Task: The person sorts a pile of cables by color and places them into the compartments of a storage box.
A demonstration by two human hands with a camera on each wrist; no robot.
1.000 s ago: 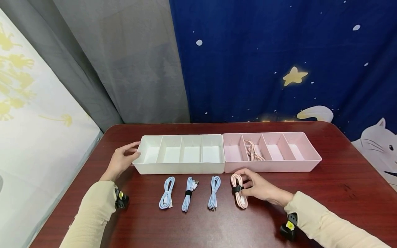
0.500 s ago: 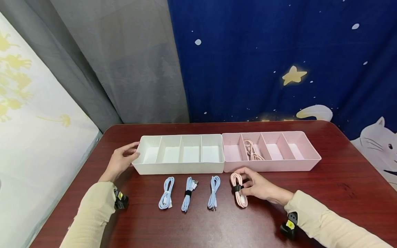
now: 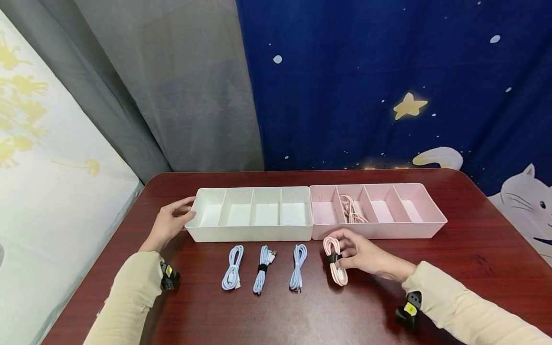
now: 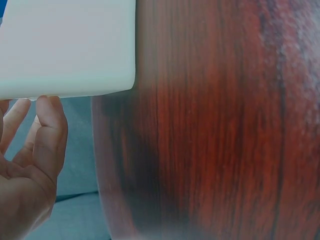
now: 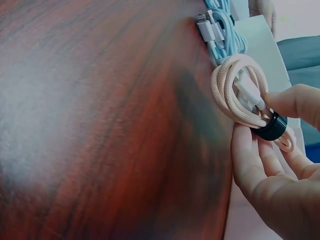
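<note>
My right hand (image 3: pixel 360 254) pinches a coiled pink charging cable (image 5: pixel 232 90) between thumb and fingers, around its black strap (image 5: pixel 272 127). In the head view that cable is just in front of the pink box (image 3: pixel 375 231), above its shadow on the table. A white connector shows inside the coil. My left hand (image 3: pixel 168 223) touches the left end of the white box (image 3: pixel 250 234) with its fingertips; in the left wrist view the fingers (image 4: pixel 51 117) reach the box's end wall. Another pink cable (image 3: pixel 352 211) lies in the second compartment of the pink box.
Three coiled blue cables lie in a row before the white box: a left one (image 3: pixel 233 268), a middle one (image 3: pixel 262 269) with a black strap, and a right one (image 3: pixel 298 267). Both divided boxes stand end to end on the dark red wooden table (image 3: pixel 267 316). Curtains hang behind.
My right hand has raised the pink cable slightly off the table and shifted it a little to the right. The left hand stays at the white box.
</note>
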